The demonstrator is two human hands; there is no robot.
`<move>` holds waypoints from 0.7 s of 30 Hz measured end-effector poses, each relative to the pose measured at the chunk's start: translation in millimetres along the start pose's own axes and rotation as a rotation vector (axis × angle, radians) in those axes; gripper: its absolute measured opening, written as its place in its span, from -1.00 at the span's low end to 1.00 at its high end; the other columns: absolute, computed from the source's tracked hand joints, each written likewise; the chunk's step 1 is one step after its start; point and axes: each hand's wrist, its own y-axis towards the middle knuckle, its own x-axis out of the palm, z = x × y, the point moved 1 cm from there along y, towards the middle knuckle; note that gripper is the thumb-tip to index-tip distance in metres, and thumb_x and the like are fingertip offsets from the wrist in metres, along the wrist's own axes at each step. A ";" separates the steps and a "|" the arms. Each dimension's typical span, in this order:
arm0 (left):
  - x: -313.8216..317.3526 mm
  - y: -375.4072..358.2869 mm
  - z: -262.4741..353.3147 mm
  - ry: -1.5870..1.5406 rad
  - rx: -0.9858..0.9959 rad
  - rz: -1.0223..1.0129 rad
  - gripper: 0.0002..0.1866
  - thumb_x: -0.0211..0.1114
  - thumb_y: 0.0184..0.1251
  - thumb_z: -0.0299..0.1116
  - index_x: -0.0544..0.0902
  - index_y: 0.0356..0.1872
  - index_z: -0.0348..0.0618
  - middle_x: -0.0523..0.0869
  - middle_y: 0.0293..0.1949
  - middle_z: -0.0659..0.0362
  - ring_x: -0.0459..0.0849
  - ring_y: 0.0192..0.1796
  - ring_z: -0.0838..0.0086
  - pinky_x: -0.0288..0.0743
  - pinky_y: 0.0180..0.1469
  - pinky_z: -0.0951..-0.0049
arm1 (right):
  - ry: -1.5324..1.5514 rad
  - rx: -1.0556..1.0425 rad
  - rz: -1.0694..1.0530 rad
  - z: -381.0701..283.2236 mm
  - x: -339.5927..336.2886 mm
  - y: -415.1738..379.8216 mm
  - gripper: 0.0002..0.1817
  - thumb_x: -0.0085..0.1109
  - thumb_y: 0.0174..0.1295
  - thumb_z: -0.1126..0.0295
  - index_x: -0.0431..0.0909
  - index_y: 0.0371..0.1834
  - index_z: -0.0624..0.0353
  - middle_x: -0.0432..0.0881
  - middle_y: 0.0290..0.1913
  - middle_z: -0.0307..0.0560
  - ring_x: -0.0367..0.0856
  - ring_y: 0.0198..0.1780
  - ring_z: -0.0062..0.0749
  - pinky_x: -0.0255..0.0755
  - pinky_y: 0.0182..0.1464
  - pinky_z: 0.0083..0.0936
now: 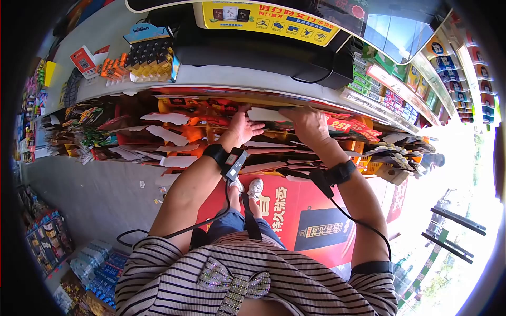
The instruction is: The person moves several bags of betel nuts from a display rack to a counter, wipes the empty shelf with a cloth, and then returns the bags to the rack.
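Note:
A snack rack point(205, 138) packed with red and orange packets and white card edges runs in front of me, below the counter. My left hand point(243, 128) is open at its middle, fingers spread and thumb apart, beside the left end of a white card strip point(266, 115). My right hand point(312, 126) is closed at the strip's right end, with its fingers curled over the edge. Red packets with yellow print point(350, 125) hang just right of that hand. Both wrists wear black bands with small devices and cables.
Above the rack is a white counter point(211, 79) with a lighter display point(150, 60), a red QR-code stand point(84, 62) and a black machine point(263, 58). Small boxed goods point(379, 89) line the right. A red printed mat point(282, 210) lies near my feet; blue packs point(100, 268) stand lower left.

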 end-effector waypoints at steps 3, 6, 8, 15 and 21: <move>-3.9 -3.4 -2.4 0.027 0.028 -0.061 -0.37 -0.07 0.12 0.09 0.29 0.02 -0.30 0.34 0.04 -0.08 0.34 0.07 0.05 0.17 0.09 0.03 | 0.072 0.072 -0.011 -6.2 -1.0 -6.0 -0.65 -0.01 -0.09 0.50 0.54 -0.20 -0.13 0.55 -0.44 -0.13 0.54 -0.32 -0.25 0.44 -0.32 -0.37; -7.9 -0.8 -8.2 0.059 0.017 0.061 -0.39 -0.08 0.12 0.12 0.33 -0.01 -0.22 0.38 0.01 -0.05 0.39 0.02 0.01 0.17 0.06 -0.04 | 0.122 0.118 0.101 -4.9 6.4 -6.6 -0.64 0.05 -0.10 0.53 0.55 -0.19 -0.12 0.58 -0.42 -0.12 0.55 -0.38 -0.26 0.43 -0.39 -0.39; -12.8 5.0 -3.0 0.089 -0.085 0.123 -0.41 -0.12 0.16 0.11 0.30 0.02 -0.18 0.38 0.01 -0.02 0.41 0.00 0.00 0.20 0.03 -0.05 | 0.190 0.175 0.121 0.2 14.4 -5.2 -0.66 0.07 -0.07 0.49 0.55 -0.19 -0.13 0.58 -0.41 -0.13 0.56 -0.37 -0.26 0.43 -0.38 -0.39; -9.7 -15.0 16.5 0.169 -0.048 0.193 -0.48 -0.01 0.16 -0.07 0.24 0.03 -0.23 0.41 -0.09 -0.04 0.47 -0.07 0.08 0.29 0.01 0.06 | 0.188 0.144 0.110 2.8 19.6 4.7 -0.66 0.14 -0.12 0.45 0.51 -0.18 -0.06 0.54 -0.25 -0.12 0.49 -0.19 -0.21 0.36 -0.16 -0.34; -12.3 -28.9 16.2 0.518 0.111 0.036 -0.43 0.13 0.08 -0.35 0.17 0.17 -0.01 0.43 -0.03 0.13 0.43 -0.02 0.29 0.34 -0.06 0.19 | 0.097 0.183 0.178 11.5 2.9 -26.9 -0.47 0.22 -0.24 0.50 0.41 -0.06 -0.01 0.43 -0.09 -0.11 0.39 -0.06 -0.13 0.28 -0.04 -0.23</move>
